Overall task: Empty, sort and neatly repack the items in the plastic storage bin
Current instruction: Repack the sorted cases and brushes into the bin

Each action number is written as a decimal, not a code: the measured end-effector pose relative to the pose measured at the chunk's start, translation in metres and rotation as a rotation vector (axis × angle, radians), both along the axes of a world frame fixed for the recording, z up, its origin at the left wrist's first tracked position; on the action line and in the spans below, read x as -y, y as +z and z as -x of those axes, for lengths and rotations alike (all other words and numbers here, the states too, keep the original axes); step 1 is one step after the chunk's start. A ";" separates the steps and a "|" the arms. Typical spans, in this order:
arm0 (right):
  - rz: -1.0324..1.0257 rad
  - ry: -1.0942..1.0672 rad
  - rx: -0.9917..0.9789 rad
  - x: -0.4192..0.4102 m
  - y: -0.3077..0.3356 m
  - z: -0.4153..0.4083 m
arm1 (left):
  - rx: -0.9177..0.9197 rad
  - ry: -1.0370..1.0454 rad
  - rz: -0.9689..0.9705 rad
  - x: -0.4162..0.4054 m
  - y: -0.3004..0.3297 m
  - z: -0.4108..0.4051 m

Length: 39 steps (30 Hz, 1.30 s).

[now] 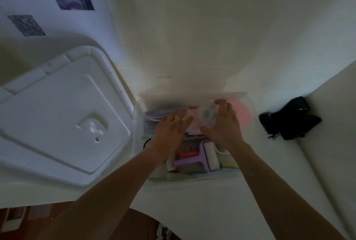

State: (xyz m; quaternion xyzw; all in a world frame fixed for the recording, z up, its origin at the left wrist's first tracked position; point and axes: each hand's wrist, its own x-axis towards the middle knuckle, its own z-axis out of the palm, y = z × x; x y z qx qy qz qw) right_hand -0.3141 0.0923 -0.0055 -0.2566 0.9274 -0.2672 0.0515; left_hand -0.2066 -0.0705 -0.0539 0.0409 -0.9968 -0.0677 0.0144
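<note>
A clear plastic storage bin [137, 124] stands on the white table straight ahead, full of items. My right hand [223, 124] grips a small clear round container [207, 116] over the bin's far half. My left hand [169, 130] reaches into the bin with fingers extended, resting on a stack of flat pastel sheets [156, 115]. A pink round disc [241, 114] lies at the bin's far right. A purple-handled roller [204, 158] with a white foam head lies near the front, beside a red item [185, 154].
The bin's white lid [57, 116] lies flat to the left on the table. A black bundled object [289, 120] sits at the right by the wall. White wall rises behind. The table's near edge curves above a dark floor [134, 226].
</note>
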 end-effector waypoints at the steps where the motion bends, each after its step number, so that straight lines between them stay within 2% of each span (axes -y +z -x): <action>1: -0.006 0.022 0.034 0.004 -0.001 0.009 | 0.045 -0.002 0.024 0.005 -0.003 0.002; 3: -0.068 0.084 0.042 0.011 -0.004 0.023 | 0.078 -0.011 0.074 0.012 -0.008 0.001; 8: -0.297 0.242 -0.185 0.017 -0.024 0.038 | 0.062 0.002 0.134 0.025 -0.011 0.000; 10: -0.347 0.282 -0.217 0.020 -0.030 0.038 | 0.031 -0.018 0.125 0.027 -0.014 -0.001; 15: -0.259 0.309 -0.226 0.019 -0.039 0.033 | -0.077 -0.104 0.105 0.029 -0.019 -0.012; 20: -0.273 0.335 -0.293 0.017 -0.036 0.028 | -0.009 -0.070 0.063 0.029 -0.018 -0.015; 23: -0.294 0.298 -0.283 0.009 -0.033 0.017 | -0.014 -0.027 0.034 0.025 -0.006 -0.018; 26: -0.127 0.227 -0.311 -0.007 -0.030 -0.026 | -0.100 0.027 0.017 0.020 0.011 -0.032; 29: -0.081 0.255 -0.277 -0.038 -0.030 -0.079 | -0.237 0.094 0.034 0.013 0.026 -0.062; 31: -0.104 0.131 -0.350 -0.072 -0.035 -0.085 | -0.273 0.190 0.066 0.010 0.028 -0.090; 33: -0.117 -0.151 -0.446 -0.107 -0.035 -0.063 | -0.255 0.298 0.060 0.010 0.025 -0.116; 35: -0.174 -0.334 -0.310 -0.135 -0.026 -0.036 | -0.172 0.403 -0.006 0.010 0.020 -0.132; 37: -0.215 -0.337 -0.064 -0.148 -0.020 -0.018 | -0.093 0.499 -0.174 0.008 0.014 -0.134; 39: -0.252 -0.274 0.040 -0.152 -0.020 -0.009 | -0.049 0.542 -0.286 0.006 0.013 -0.128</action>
